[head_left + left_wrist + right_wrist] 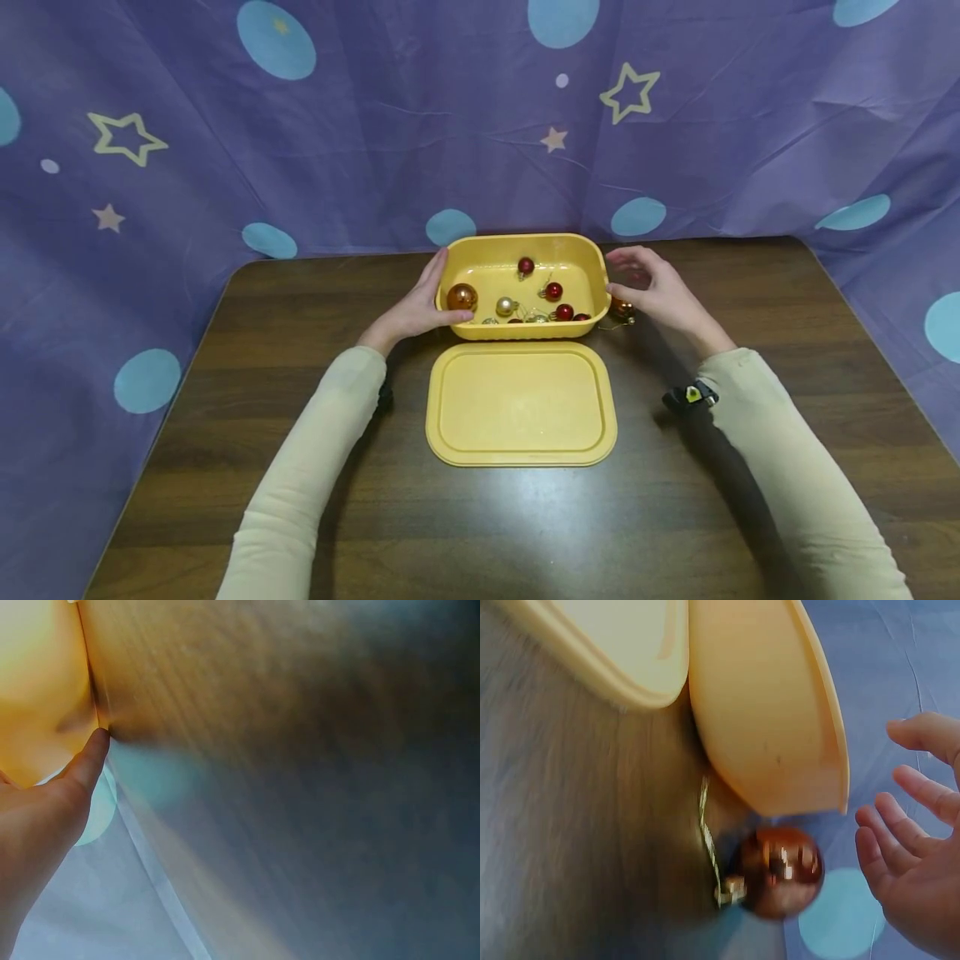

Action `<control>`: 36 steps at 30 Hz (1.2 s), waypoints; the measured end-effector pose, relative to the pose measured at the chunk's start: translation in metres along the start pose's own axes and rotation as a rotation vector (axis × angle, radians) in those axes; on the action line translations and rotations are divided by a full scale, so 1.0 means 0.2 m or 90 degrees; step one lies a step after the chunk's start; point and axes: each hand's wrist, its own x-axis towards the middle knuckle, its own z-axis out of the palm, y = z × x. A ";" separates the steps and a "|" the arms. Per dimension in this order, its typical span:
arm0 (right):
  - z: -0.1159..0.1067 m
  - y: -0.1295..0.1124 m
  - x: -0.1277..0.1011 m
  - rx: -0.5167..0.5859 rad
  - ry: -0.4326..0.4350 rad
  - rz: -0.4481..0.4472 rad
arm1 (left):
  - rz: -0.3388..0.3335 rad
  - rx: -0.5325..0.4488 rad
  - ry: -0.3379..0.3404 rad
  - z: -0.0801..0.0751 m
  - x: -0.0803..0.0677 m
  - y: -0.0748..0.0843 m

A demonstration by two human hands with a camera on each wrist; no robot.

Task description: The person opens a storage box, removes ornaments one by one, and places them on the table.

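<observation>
Sleeves and hands reaching to a yellow tub of baubles

Closest to me on the counter [315, 292] lies the yellow lid [521, 404], flat, just in front of the yellow tub [525, 329]. My left hand [420, 304] rests against the tub's left end, fingers straight along the wall and thumb over the near rim beside a large copper bauble [462, 297] inside. Small red and gold baubles lie along the tub's near side. My right hand [656, 287] hovers relaxed at the tub's right end, gripping nothing; a second copper bauble [780, 871] with a gold cord sits on the counter, just beside the tub's corner and near my fingers [881, 855].
</observation>
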 end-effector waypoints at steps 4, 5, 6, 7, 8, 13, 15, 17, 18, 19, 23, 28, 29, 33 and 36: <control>0.05 0.04 0.05 0.009 -0.015 -0.028 | 0.003 -0.002 -0.001 0.00 0.00 0.00; 0.07 0.04 0.07 0.016 -0.021 -0.037 | 0.005 0.000 -0.001 0.00 0.00 0.00; 0.08 0.04 0.08 0.019 -0.027 -0.046 | 0.006 0.003 -0.001 -0.01 0.00 0.00; 0.10 0.03 0.09 0.024 -0.036 -0.052 | 0.006 0.006 -0.001 -0.01 0.00 0.00; 0.11 0.03 0.10 0.024 -0.045 -0.055 | 0.007 0.006 -0.002 -0.01 0.00 0.00; 0.17 0.00 0.13 0.024 -0.087 -0.055 | 0.004 -0.005 -0.003 -0.01 0.01 0.01; 0.19 -0.07 0.12 0.025 -0.103 -0.053 | 0.004 -0.006 -0.002 -0.01 0.01 0.01; 0.23 -0.08 0.13 0.026 -0.114 -0.057 | 0.003 -0.002 0.000 0.00 0.01 0.00; 0.24 -0.08 0.14 0.031 -0.120 -0.061 | 0.006 -0.001 0.002 0.00 0.01 0.00; 0.26 -0.08 0.15 0.033 -0.124 -0.062 | 0.007 0.002 0.004 0.00 0.01 0.00; 0.34 -0.03 0.19 0.024 -0.144 -0.094 | 0.009 -0.001 0.003 0.00 0.01 -0.01; 0.42 -0.05 0.24 0.001 -0.188 -0.106 | 0.003 -0.001 0.003 0.00 0.00 0.00; 0.43 -0.05 0.24 0.001 -0.198 -0.101 | 0.000 0.000 0.003 0.00 0.00 0.00; 0.47 -0.06 0.28 0.005 -0.228 -0.079 | -0.010 0.002 -0.001 0.00 0.00 0.00; 0.49 -0.06 0.30 0.001 -0.235 -0.070 | -0.012 -0.001 -0.003 0.00 0.00 0.00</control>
